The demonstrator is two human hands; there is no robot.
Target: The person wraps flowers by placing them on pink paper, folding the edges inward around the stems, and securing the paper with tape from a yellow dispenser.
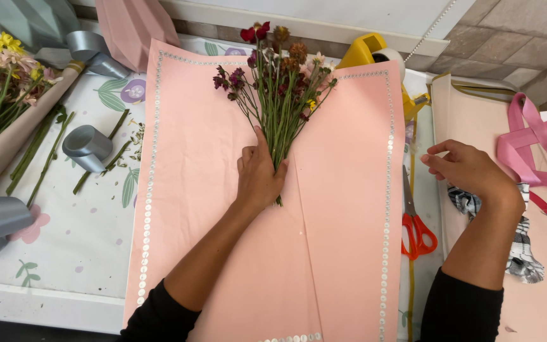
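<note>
a worktable with a flower-print cover runs under a tiled wall. at its left edge lie a paper-wrapped bunch of yellow flowers, cut stems and grey ribbon rolls. a pink wrapping sheet with a sequin border fills the middle, bare below the wrist. the left hand presses down on the stems of a small dark-red bouquet near the sheet's top. orange-handled scissors lie just off the sheet's right edge. the right hand hovers loosely curled, holding nothing, near a pink ribbon.
</note>
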